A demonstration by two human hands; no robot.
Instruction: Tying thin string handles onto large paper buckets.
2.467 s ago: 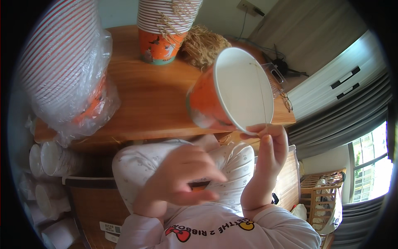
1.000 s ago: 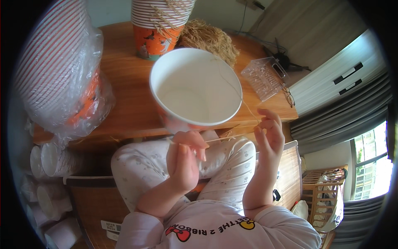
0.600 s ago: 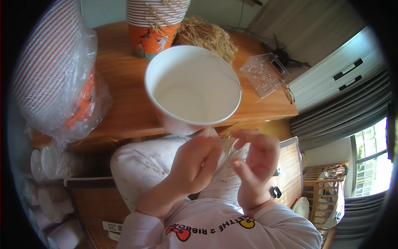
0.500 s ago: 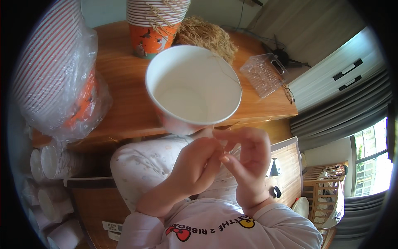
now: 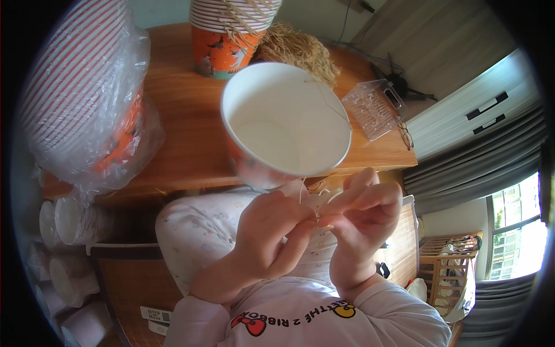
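Note:
A large paper bucket (image 5: 277, 121), white inside with an orange-printed outside, sits tilted at the table's near edge, its mouth toward me. A thin cord (image 5: 329, 97) lies against its inner wall on the right. Another cord end (image 5: 303, 188) comes out below the near rim and runs down to my hands. My left hand (image 5: 274, 228) is closed, thumb and forefinger pinching this cord. My right hand (image 5: 367, 214) meets it fingertip to fingertip, thumb and forefinger pinched on the cord too. Any knot between the fingertips is too small to make out.
Nested orange buckets with cord handles (image 5: 225, 52) stand at the back beside a heap of tan cords (image 5: 303, 52). A plastic-wrapped bucket stack (image 5: 87, 98) is at left. A clear plastic box (image 5: 373, 110) and glasses (image 5: 406, 136) lie at right. White buckets (image 5: 75, 277) lie lower left.
The view has shifted, moving the bucket and the stacks rightward in the picture. My right hand has moved right and its fingers have spread somewhat; the left still pinches the cord.

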